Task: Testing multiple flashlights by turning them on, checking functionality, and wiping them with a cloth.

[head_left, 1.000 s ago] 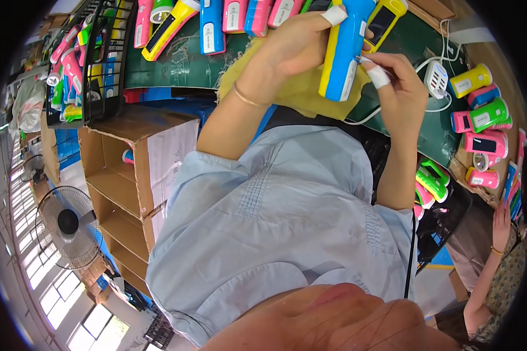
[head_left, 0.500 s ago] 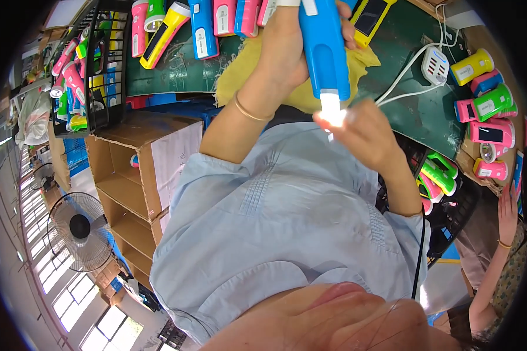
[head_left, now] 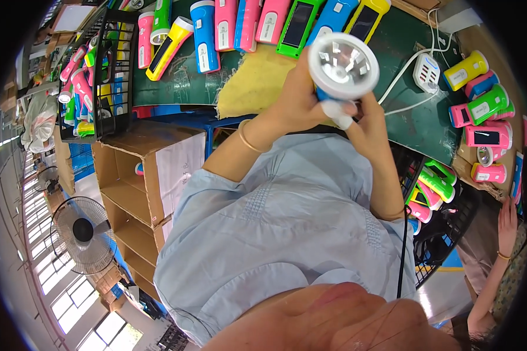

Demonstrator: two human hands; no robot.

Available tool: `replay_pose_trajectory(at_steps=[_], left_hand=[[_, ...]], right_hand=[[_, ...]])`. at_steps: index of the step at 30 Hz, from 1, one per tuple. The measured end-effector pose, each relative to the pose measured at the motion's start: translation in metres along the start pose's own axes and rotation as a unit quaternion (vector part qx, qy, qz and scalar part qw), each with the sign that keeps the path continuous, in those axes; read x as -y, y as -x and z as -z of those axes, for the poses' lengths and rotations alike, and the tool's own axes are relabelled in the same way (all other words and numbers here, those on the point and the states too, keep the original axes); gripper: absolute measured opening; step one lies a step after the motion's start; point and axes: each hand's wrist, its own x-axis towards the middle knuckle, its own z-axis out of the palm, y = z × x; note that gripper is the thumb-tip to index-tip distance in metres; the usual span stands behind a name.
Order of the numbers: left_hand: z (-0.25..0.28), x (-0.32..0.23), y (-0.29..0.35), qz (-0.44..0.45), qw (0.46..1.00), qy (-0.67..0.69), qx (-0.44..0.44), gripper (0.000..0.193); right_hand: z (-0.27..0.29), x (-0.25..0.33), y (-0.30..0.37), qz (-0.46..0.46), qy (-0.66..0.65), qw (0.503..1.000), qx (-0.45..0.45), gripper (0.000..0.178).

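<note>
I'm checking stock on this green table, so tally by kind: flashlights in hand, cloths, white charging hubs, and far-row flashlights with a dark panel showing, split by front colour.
Flashlight in hand: 1
Yellow cloth: 1
White charging hub: 1
Yellow-fronted panel flashlights: 2
Green-fronted panel flashlight: 1
Total: 6

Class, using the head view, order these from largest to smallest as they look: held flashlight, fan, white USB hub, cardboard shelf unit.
1. Cardboard shelf unit
2. Fan and held flashlight: too alike to rank; the flashlight is nearer the camera
3. White USB hub
</note>
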Motion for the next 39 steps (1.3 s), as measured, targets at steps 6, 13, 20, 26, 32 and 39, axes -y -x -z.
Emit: replay_pose_trajectory(at_steps=[6, 13, 20, 26, 32, 39], left_hand=[[0.0, -0.027, 0.005, 0.035, 0.977, -0.21, -0.03, 0.076], [-0.004, -0.033, 0.008, 0.174, 0.977, -0.119, 0.028, 0.066], [-0.009, -0.043, 0.006, 0.228, 0.945, -0.217, 0.095, 0.064], [-0.014, -0.033, 0.011, 0.266, 0.943, -0.171, 0.108, 0.062], [-0.01, -0.04, 0.002, 0.324, 0.934, -0.01, 0.147, 0.053], [-0.011, -0.037, 0.002, 0.322, 0.929, -0.102, 0.15, 0.05]], right_hand=[[0.039, 0.017, -0.002, -0.068, -0.036, 0.995, -0.069, 0.039], [0.048, 0.039, -0.038, 0.033, 0.039, 0.998, -0.028, 0.026], [0.028, 0.057, -0.067, 0.111, 0.193, 0.97, 0.098, 0.024], [0.029, 0.024, -0.066, 0.1, 0.073, 0.983, 0.137, 0.02], [0.032, 0.01, -0.063, 0.119, -0.016, 0.983, 0.138, 0.03], [0.035, 0.017, -0.068, 0.08, 0.031, 0.98, 0.18, 0.026]])
